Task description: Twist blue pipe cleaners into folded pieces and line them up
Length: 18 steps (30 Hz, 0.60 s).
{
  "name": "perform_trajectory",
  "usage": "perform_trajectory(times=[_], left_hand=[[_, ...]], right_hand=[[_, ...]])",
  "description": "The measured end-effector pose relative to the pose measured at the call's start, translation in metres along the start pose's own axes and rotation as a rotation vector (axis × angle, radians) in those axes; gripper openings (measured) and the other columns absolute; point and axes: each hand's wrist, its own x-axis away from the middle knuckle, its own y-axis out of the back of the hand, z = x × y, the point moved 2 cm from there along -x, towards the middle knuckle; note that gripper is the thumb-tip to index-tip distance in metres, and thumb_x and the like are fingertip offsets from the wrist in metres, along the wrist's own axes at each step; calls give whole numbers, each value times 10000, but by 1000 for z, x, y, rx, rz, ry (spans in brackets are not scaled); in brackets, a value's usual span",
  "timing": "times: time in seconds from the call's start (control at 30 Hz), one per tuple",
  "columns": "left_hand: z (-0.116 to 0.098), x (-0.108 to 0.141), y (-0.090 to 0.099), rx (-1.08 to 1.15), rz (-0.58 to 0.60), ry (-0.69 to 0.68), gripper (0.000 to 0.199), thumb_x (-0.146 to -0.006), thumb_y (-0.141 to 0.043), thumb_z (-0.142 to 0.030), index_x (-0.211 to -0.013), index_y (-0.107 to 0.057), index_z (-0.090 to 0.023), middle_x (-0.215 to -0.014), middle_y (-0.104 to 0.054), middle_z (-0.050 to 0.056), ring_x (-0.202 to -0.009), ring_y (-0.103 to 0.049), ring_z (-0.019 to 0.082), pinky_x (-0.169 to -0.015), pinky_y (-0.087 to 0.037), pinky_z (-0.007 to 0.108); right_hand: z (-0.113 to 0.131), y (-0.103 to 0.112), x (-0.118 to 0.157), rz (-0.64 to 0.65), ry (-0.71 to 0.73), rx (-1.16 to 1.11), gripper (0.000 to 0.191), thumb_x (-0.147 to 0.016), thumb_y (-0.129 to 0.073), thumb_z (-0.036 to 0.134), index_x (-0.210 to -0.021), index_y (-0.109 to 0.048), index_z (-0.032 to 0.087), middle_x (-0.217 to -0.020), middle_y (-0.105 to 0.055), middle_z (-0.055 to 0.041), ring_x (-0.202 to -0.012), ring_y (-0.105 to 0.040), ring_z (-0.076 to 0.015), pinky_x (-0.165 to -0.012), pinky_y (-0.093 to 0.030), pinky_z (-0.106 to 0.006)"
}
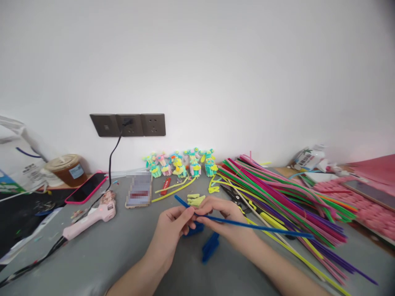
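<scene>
A long blue pipe cleaner (pixel 262 227) runs between my two hands, its short end pointing up-left and its long end reaching right over my right forearm. My left hand (pixel 177 222) pinches it near the short end. Close beside it, the fingers of my right hand (pixel 220 216) also pinch the stem. Below my hands on the grey mat (pixel 135 255) lies a folded blue piece (pixel 210 247), with another blue piece (pixel 194 229) partly hidden by my left fingers. Folded pale yellow pieces (pixel 195 200) lie just beyond my fingertips.
Several small colourful figures (pixel 178 164) stand along the wall. Bundled pipe cleaners (pixel 277 193) and black-jawed pliers (pixel 236 197) lie right. A pink glue gun (pixel 89 220), two phones (pixel 86 188) (pixel 138 191) and a drink cup (pixel 68 170) are left.
</scene>
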Motion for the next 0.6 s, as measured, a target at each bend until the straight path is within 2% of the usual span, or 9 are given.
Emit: perform_trajectory(times=[0.07,0.23,0.37,0.47,0.6], left_hand=[[-1,-2,1,-27,0,4,397,-635,-789,-512,-618,-700,-125,-528,-604,6,-485,-440,67,-488,-305,184],[-8,-2,1,-201,71,26,409,-637,-770,-527,-598,-690,-127,-551,-633,30,-474,-479,88,-470,-268,197],[-14,-1,2,-339,214,39,364,-675,-750,-480,-572,-684,-138,-565,-659,36,-493,-505,101,-485,-273,201],[-14,1,2,-398,322,50,333,-700,-732,-447,-568,-691,-143,-556,-668,31,-493,-508,103,-494,-284,205],[-11,7,-1,-380,430,155,276,-664,-757,-392,-557,-692,-146,-566,-678,33,-503,-540,115,-546,-378,224]], right_hand=[[-4,4,-2,25,-7,45,125,-818,-701,306,-798,-715,183,-756,-713,-65,-707,-648,-184,-655,-502,-304],[-1,12,-5,93,-38,115,179,-825,-690,338,-761,-697,171,-703,-693,-52,-671,-629,-176,-631,-494,-285],[7,16,-5,226,-142,42,158,-855,-652,330,-825,-693,180,-783,-683,-41,-747,-638,-174,-687,-509,-278],[12,20,-5,350,-220,-40,172,-840,-666,347,-834,-687,176,-782,-665,-30,-741,-623,-163,-674,-506,-262],[13,22,-4,405,-304,-171,181,-803,-704,343,-815,-673,165,-761,-639,-9,-688,-580,-132,-635,-479,-233]])
